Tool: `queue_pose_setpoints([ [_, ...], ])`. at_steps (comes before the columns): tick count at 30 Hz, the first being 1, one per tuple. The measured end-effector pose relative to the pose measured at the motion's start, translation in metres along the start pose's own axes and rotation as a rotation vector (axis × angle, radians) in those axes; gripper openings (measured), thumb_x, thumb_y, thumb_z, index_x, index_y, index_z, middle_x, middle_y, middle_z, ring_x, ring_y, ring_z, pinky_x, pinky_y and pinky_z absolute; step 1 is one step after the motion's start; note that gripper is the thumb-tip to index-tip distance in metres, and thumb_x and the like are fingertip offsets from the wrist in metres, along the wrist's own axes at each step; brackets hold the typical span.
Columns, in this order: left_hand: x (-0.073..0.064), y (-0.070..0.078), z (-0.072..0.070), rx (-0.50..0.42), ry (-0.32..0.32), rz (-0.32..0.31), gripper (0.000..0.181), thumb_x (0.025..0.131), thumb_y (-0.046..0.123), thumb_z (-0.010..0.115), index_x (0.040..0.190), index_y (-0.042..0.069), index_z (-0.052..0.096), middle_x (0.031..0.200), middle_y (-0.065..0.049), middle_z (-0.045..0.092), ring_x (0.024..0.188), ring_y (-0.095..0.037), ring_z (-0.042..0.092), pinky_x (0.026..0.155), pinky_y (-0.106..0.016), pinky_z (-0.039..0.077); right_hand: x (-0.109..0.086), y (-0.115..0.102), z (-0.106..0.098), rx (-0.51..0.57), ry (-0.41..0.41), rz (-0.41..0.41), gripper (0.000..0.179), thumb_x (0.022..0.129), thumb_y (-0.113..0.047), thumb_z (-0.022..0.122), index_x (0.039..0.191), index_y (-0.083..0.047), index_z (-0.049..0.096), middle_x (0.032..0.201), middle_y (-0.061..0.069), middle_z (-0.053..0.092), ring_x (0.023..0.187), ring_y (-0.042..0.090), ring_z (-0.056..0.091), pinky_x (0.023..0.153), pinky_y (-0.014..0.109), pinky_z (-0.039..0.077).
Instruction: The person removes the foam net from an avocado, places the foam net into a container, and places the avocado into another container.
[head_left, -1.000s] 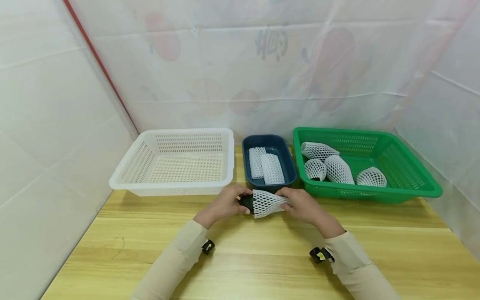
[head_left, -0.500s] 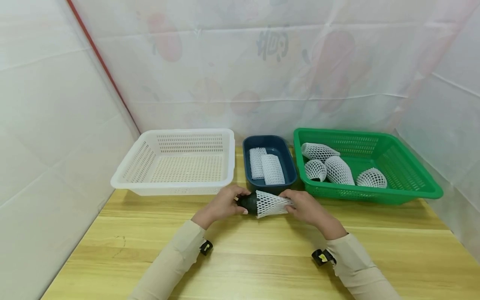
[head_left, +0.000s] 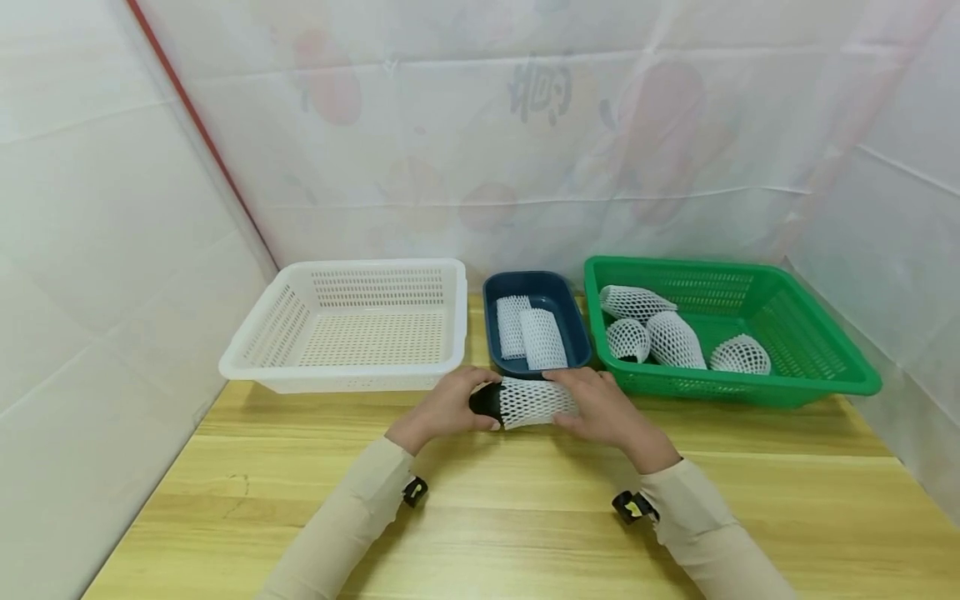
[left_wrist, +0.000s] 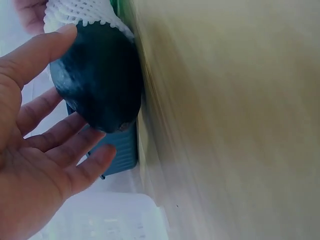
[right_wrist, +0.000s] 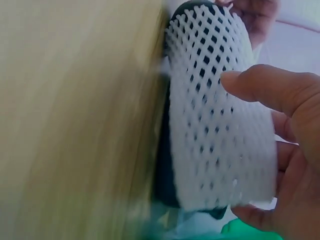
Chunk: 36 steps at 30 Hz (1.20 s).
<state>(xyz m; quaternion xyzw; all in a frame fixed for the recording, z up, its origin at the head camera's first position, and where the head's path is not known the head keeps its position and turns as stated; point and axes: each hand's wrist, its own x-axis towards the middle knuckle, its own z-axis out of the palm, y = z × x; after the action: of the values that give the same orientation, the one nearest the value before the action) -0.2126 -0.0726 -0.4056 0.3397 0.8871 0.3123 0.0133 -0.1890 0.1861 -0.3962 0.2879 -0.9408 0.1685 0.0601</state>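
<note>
A smooth, dark green oval fruit [left_wrist: 102, 82] lies on its side on the table, partly inside a white foam net sleeve [head_left: 531, 403]. My left hand [head_left: 447, 406] holds its bare left end, the thumb on the near side and the fingers on the far side. From the right, my right hand [head_left: 600, 408] grips the sleeve between thumb and fingers. In the right wrist view, dark skin shows through the mesh [right_wrist: 215, 110] and pokes out at the far end, while the mesh nearest my palm looks slack.
Behind the hands, a navy tray [head_left: 572, 325] holds two flat foam nets [head_left: 543, 337]. At the left stands a white basket [head_left: 341, 382]. A green basket [head_left: 750, 392] at the right contains several net-wrapped pieces [head_left: 675, 340]. White sheeting [head_left: 480, 125] closes off the back.
My right hand has shifted its grip left along the sleeve, from the gathered right end onto its body. The sleeve now looks wider on the right. My left hand keeps its hold.
</note>
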Motion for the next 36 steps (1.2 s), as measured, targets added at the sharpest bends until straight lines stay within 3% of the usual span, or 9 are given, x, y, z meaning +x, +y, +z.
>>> queue_pose_setpoints([
  [6, 0.009, 0.000, 0.004, 0.029, -0.011, 0.011, 0.059, 0.070, 0.021, 0.083, 0.120, 0.004, 0.057, 0.118, -0.008, 0.057, 0.108, -0.021, 0.050, 0.093, -0.035, 0.039, 0.014, -0.014, 0.011, -0.176, 0.086, -0.144, 0.046, 0.074, -0.024, 0.078, 0.112, -0.005, 0.060, 0.100, 0.010, 0.064, 0.088, 0.028, 0.059, 0.071, 0.045, 0.043],
  [10, 0.015, 0.005, 0.006, 0.057, -0.010, 0.009, 0.058, 0.071, 0.021, 0.082, 0.121, 0.005, 0.057, 0.117, -0.008, 0.057, 0.107, -0.021, 0.050, 0.092, -0.033, 0.039, 0.018, -0.015, 0.018, -0.194, 0.145, -0.206, 0.035, 0.075, -0.017, 0.077, 0.102, -0.003, 0.060, 0.087, 0.009, 0.064, 0.074, 0.025, 0.061, 0.061, 0.039, 0.048],
  [17, 0.014, 0.007, 0.005, 0.074, -0.015, -0.014, 0.060, 0.070, 0.023, 0.083, 0.121, 0.005, 0.056, 0.119, -0.008, 0.056, 0.110, -0.021, 0.049, 0.094, -0.034, 0.038, 0.019, -0.015, 0.019, -0.153, 0.145, -0.188, 0.034, 0.075, -0.015, 0.078, 0.102, -0.003, 0.060, 0.087, 0.009, 0.064, 0.072, 0.024, 0.060, 0.060, 0.037, 0.049],
  [22, 0.010, 0.005, 0.006, 0.057, 0.013, 0.024, 0.058, 0.069, 0.025, 0.084, 0.118, 0.006, 0.058, 0.116, -0.007, 0.057, 0.109, -0.021, 0.049, 0.092, -0.035, 0.039, 0.017, -0.016, 0.016, -0.145, 0.158, -0.180, 0.029, 0.075, -0.011, 0.077, 0.099, -0.006, 0.062, 0.084, 0.006, 0.064, 0.069, 0.021, 0.060, 0.059, 0.035, 0.048],
  [27, 0.001, 0.003, 0.003, 0.032, 0.039, 0.051, 0.056, 0.067, 0.026, 0.084, 0.115, 0.007, 0.061, 0.113, -0.004, 0.059, 0.106, -0.019, 0.050, 0.090, -0.034, 0.040, 0.006, -0.014, 0.009, -0.123, 0.172, -0.140, 0.023, 0.075, -0.005, 0.074, 0.096, -0.007, 0.065, 0.084, 0.005, 0.066, 0.066, 0.020, 0.059, 0.059, 0.035, 0.048],
  [36, -0.015, 0.000, -0.006, 0.016, 0.050, 0.037, 0.054, 0.066, 0.026, 0.085, 0.110, 0.007, 0.062, 0.106, -0.002, 0.058, 0.096, -0.017, 0.053, 0.086, -0.034, 0.042, -0.010, 0.002, -0.005, -0.107, 0.167, -0.059, 0.021, 0.076, -0.004, 0.074, 0.096, -0.004, 0.066, 0.085, 0.007, 0.066, 0.068, 0.022, 0.060, 0.060, 0.038, 0.050],
])
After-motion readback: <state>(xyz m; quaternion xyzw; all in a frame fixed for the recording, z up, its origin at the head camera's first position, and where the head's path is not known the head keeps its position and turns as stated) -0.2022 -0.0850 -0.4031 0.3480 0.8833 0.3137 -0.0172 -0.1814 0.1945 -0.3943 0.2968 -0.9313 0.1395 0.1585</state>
